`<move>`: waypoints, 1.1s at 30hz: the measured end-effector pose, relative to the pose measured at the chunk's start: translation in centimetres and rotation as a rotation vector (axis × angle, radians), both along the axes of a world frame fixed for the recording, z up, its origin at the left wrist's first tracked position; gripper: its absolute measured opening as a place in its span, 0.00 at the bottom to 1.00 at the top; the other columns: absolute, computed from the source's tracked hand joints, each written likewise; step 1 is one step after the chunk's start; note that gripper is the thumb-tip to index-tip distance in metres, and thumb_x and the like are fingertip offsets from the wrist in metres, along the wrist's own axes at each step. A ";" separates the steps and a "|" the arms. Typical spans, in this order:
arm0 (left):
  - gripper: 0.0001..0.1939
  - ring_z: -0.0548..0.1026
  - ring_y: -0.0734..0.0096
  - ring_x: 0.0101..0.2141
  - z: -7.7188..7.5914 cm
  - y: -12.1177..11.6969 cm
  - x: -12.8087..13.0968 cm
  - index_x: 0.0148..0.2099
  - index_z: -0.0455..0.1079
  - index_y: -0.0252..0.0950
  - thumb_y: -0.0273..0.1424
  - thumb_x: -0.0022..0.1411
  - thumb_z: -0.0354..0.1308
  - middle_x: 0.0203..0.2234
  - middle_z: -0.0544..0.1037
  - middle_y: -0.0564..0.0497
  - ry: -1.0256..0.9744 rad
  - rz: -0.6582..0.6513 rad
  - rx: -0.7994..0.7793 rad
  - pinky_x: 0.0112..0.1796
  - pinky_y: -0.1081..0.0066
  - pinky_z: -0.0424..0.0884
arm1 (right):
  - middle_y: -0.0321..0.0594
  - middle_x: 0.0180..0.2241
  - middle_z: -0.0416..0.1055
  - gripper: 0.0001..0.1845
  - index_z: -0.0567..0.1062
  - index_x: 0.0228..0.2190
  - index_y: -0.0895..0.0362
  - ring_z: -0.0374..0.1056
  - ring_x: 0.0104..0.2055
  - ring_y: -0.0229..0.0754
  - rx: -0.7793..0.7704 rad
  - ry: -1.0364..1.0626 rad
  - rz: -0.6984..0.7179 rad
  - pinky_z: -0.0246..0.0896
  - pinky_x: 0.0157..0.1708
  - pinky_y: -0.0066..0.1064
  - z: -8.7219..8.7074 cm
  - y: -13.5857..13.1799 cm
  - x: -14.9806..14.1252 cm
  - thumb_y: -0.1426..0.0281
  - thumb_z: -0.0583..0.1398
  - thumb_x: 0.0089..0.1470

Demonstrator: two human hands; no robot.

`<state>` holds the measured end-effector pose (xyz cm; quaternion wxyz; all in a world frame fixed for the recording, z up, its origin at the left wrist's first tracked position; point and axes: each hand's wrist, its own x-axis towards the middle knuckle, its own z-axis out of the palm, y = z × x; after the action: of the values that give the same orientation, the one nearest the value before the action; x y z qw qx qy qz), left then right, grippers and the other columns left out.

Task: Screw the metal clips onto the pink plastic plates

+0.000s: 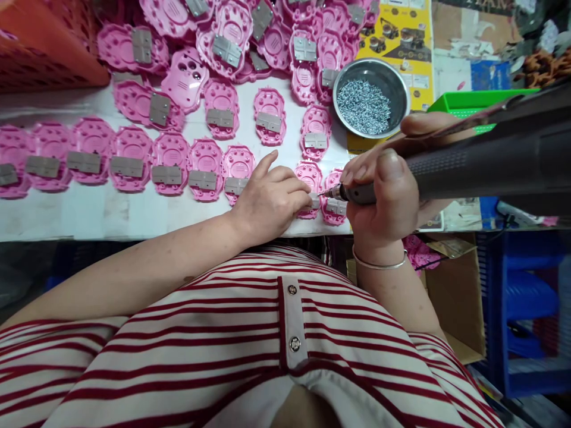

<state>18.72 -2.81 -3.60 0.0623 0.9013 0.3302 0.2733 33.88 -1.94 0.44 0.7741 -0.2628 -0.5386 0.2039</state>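
Note:
My right hand [386, 199] grips a dark electric screwdriver [468, 160], lying nearly level. Its bit points left, down to the grey plate on a pink plastic housing [307, 172] near the table's front edge. The fingers of my left hand [270, 199] are bent together and hold that housing at its left side; their tips partly cover the grey plate. A second pink housing [335, 178] with a grey plate lies just to the right, partly behind the right hand. Whether a screw sits at the bit's tip is too small to tell.
Several pink housings with grey plates [167, 174] form a row on the left. More are heaped [272, 41] at the back. A metal bowl of small screws [404, 98] stands behind the right hand. There are also an orange basket [49, 47] and a green tray [484, 95].

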 end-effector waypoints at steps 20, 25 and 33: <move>0.08 0.75 0.66 0.39 0.2 0.0 0.0 0.36 0.79 0.43 0.29 0.66 0.58 0.37 0.83 0.57 -0.007 0.014 -0.031 0.60 0.40 0.59 | 0.27 0.23 0.62 0.20 0.72 0.39 0.49 0.50 0.12 0.25 -0.049 -0.014 -0.046 0.49 0.09 0.22 -0.8 1.2 0.3 0.54 0.66 0.47; 0.09 0.75 0.65 0.38 0.1 0.0 0.0 0.35 0.78 0.42 0.30 0.66 0.57 0.37 0.83 0.57 -0.021 0.009 -0.024 0.60 0.40 0.59 | 0.31 0.32 0.68 0.19 0.71 0.40 0.49 0.55 0.15 0.24 -0.096 -0.067 -0.077 0.55 0.12 0.22 -0.8 0.9 0.3 0.54 0.65 0.49; 0.08 0.74 0.66 0.37 0.0 0.0 0.2 0.35 0.79 0.43 0.28 0.64 0.58 0.35 0.83 0.57 -0.026 0.017 -0.007 0.60 0.39 0.58 | 0.26 0.19 0.57 0.16 0.69 0.39 0.45 0.47 0.11 0.29 -0.026 -0.125 -0.027 0.47 0.07 0.25 -1.5 1.6 0.2 0.53 0.62 0.51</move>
<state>18.88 -2.79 -3.64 0.0677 0.8947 0.3378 0.2844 34.07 -0.30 -1.09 0.7381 -0.2922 -0.5798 0.1834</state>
